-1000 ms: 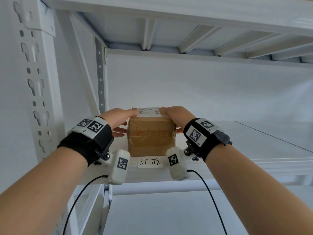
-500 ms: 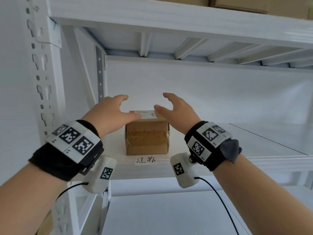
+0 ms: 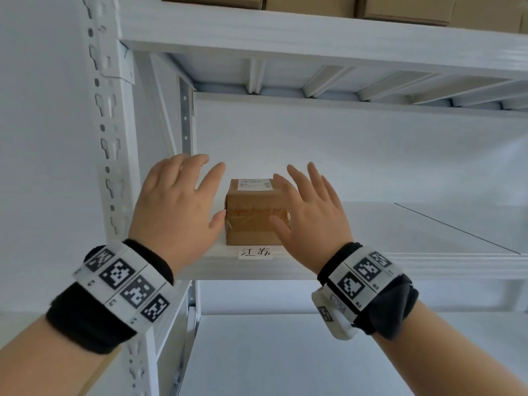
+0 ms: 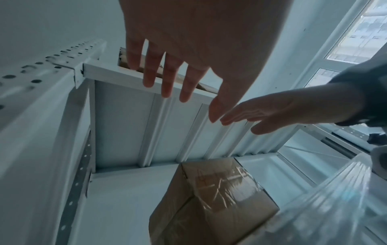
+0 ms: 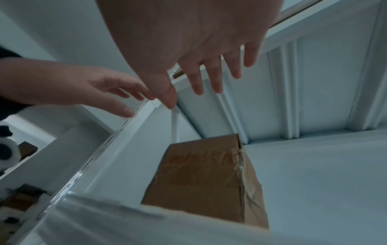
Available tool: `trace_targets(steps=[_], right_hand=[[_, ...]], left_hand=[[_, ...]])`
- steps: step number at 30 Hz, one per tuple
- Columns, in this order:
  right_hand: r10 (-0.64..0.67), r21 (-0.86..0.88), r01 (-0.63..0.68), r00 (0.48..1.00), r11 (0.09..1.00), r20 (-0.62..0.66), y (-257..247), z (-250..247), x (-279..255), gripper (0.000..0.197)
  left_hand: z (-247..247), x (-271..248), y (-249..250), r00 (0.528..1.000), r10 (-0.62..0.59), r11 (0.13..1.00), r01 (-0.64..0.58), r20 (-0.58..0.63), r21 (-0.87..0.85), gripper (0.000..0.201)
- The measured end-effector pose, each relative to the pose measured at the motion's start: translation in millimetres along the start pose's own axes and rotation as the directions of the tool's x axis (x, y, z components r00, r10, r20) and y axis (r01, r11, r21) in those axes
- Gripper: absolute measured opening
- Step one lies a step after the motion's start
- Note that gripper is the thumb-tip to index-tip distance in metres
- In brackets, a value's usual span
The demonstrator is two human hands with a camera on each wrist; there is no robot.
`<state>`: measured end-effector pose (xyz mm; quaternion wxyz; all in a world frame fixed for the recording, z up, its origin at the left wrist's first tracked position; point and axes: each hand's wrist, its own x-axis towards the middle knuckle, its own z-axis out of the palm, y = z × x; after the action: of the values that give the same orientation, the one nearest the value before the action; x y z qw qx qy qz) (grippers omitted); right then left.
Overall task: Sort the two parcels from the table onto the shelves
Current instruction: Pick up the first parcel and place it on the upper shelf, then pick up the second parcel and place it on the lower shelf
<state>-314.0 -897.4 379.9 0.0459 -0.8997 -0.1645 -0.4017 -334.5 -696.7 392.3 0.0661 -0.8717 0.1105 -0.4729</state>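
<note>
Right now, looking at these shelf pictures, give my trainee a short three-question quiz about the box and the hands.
1. True or false: the left hand grips the brown taped cardboard parcel.
2. Where does the parcel sit? A) on the white metal shelf board, just behind the handwritten white paper label; B) on the floor; C) on top of another box.
3. Fill in: the right hand's fingers are spread and hold ____.

Key
1. False: both hands are open and clear of the parcel, as the wrist views show.
2. A
3. nothing
</note>
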Motion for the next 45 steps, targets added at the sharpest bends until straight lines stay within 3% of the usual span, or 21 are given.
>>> trace_targets(steps=[7, 14, 19, 27, 34, 40, 45], right_hand=[[-0.003, 0.053, 0.002, 1.000, 0.999, 0.025, -24.5, 6.6, -13.2, 0.062], [-0.056, 0.116, 0.064, 0.995, 0.991, -0.077, -71.0, 12.8, -10.5, 0.060], [-0.118, 0.184, 0.134, 0.988, 0.974, -0.097, -146.4, 29.6, -2.0, 0.061], [-0.238, 0.334, 0.257, 0.966, 0.907, -0.097, -313.7, 59.1, 16.2, 0.060], [-0.253, 0.443, 0.243, 0.967, 0.863, -0.038, -430.3, 96.0, 22.8, 0.063], [-0.273, 0.456, 0.200, 0.957, 0.867, 0.101, -485.3, 128.6, 21.1, 0.064], [-0.269, 0.437, 0.165, 0.945, 0.884, 0.187, -495.1, 152.9, 28.8, 0.063]], left_hand=[[0.3, -27.5, -11.7, 0.999, -0.016, 1.000, 0.016, 0.044, -0.005, 0.060], [-3.9, -52.3, -44.7, 0.997, -0.048, 0.999, 0.049, 0.053, -0.012, 0.058], [-12.9, -85.3, -106.6, 0.992, -0.092, 0.996, 0.090, 0.082, 0.027, 0.057], [-48.5, -157.2, -251.4, 0.972, -0.202, 0.967, 0.179, 0.119, 0.183, 0.057], [-71.8, -222.5, -355.3, 0.950, -0.269, 0.935, 0.219, 0.156, 0.279, 0.059], [-67.1, -258.3, -411.6, 0.921, -0.311, 0.926, 0.238, 0.234, 0.295, 0.059], [-42.0, -269.8, -429.9, 0.916, -0.313, 0.934, 0.248, 0.251, 0.258, 0.059]])
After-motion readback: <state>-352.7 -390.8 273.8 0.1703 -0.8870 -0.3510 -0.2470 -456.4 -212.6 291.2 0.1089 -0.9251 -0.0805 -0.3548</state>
